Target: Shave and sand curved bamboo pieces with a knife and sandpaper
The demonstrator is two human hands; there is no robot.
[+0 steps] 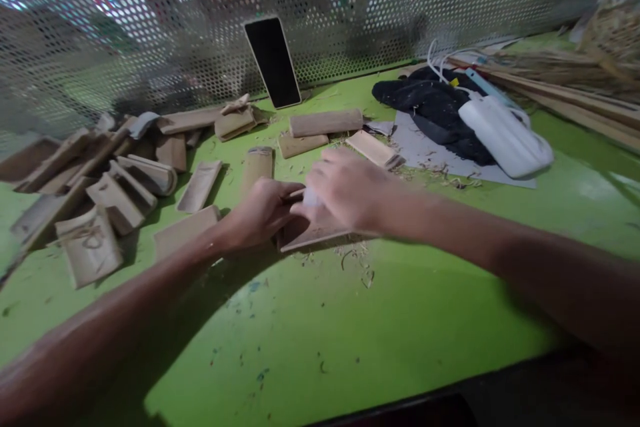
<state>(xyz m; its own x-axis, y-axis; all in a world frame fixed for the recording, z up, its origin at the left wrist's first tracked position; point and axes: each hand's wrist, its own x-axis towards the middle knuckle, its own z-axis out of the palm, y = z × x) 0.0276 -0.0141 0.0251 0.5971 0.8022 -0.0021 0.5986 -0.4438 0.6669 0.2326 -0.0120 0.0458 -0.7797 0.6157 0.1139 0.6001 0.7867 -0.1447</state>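
A split bamboo piece (313, 235) lies hollow side up on the green table, under both hands. My left hand (260, 213) is closed on its left end, thumb and fingers pressing it. My right hand (347, 190), somewhat blurred, curls over the hollow with a pale grey folded piece (311, 197) under its fingers; it looks like sandpaper, though most of it is hidden. Fine shavings (357, 260) lie just in front of the bamboo. Beyond my left hand rests another bamboo piece (258, 167), and a short bamboo length (326, 122) lies farther back.
A heap of split bamboo pieces (115, 193) spreads over the left side. A phone (273, 63) leans against the perforated metal screen (200, 33). At the right are a dark cloth (430, 103), a white power strip (503, 133), paper (415, 147) and long bamboo strips (575, 93).
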